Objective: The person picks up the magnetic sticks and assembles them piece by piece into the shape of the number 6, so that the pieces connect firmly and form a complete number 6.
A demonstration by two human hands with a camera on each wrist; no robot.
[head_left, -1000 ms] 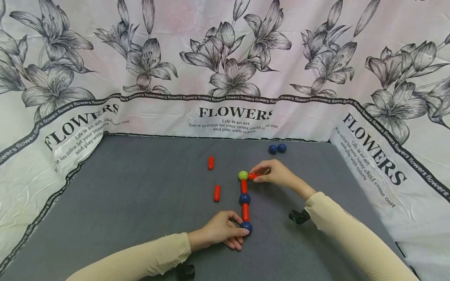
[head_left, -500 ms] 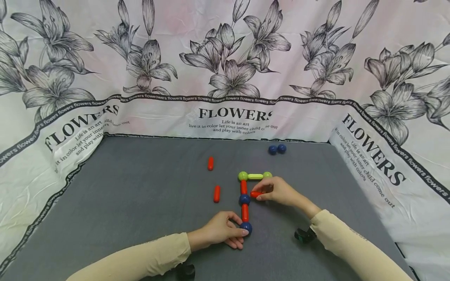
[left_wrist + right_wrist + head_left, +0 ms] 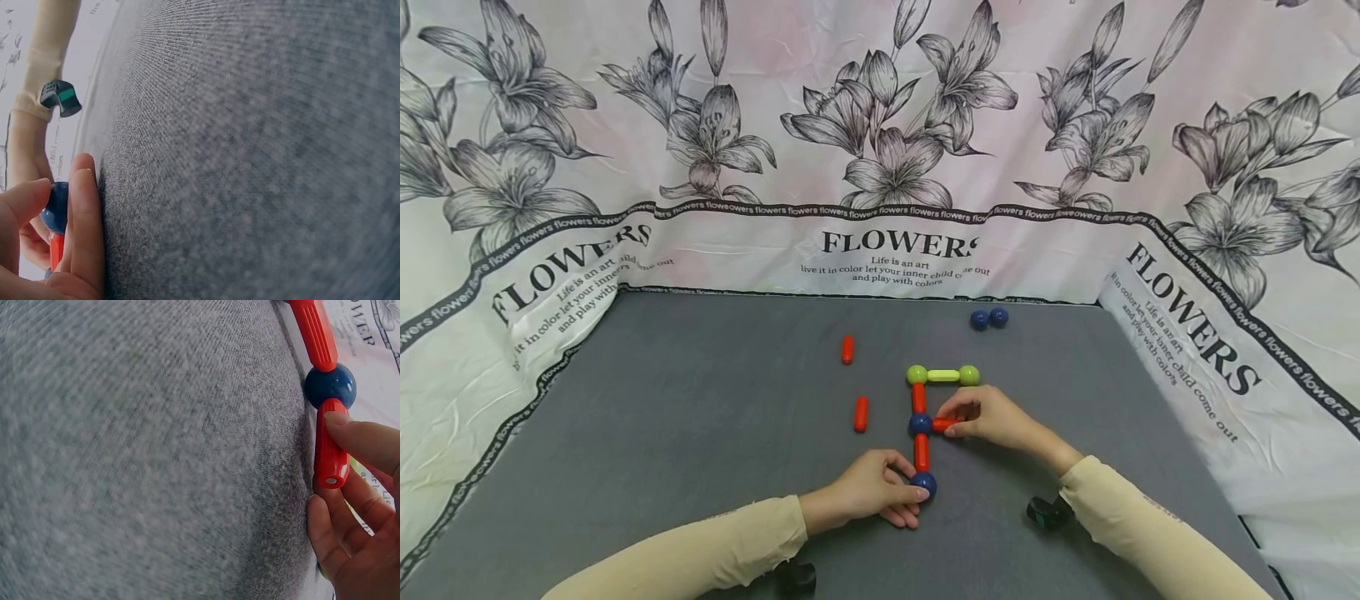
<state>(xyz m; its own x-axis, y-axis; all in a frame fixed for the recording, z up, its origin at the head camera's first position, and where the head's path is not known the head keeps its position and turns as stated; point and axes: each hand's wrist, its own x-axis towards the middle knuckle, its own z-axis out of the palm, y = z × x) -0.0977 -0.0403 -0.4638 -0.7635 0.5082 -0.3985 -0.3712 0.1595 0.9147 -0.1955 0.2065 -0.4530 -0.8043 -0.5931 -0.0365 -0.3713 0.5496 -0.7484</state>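
My left hand (image 3: 876, 487) pinches the blue ball (image 3: 924, 485) at the near end of a line of joined pieces. From that ball a red rod (image 3: 922, 452) leads to the middle blue ball (image 3: 920, 424), and another red rod (image 3: 918, 397) runs on to a green ball (image 3: 917, 374). A light green rod (image 3: 943, 376) links it with a second green ball (image 3: 969, 375). My right hand (image 3: 992, 417) pinches a red rod (image 3: 331, 450) between thumb and fingers. In the right wrist view this rod's far end meets the middle blue ball (image 3: 330, 386), its free end showing a small metal disc.
Two loose red rods (image 3: 861, 414) lie left of the line, one behind the other. A pair of blue balls (image 3: 988, 318) sits near the back edge of the grey cloth (image 3: 700, 400). A flower-printed curtain (image 3: 880, 250) borders the back and sides.
My right hand has moved toward me from beside the green ball, bringing its red rod to the middle blue ball. The green rod and second green ball came into view. My left hand stays put.
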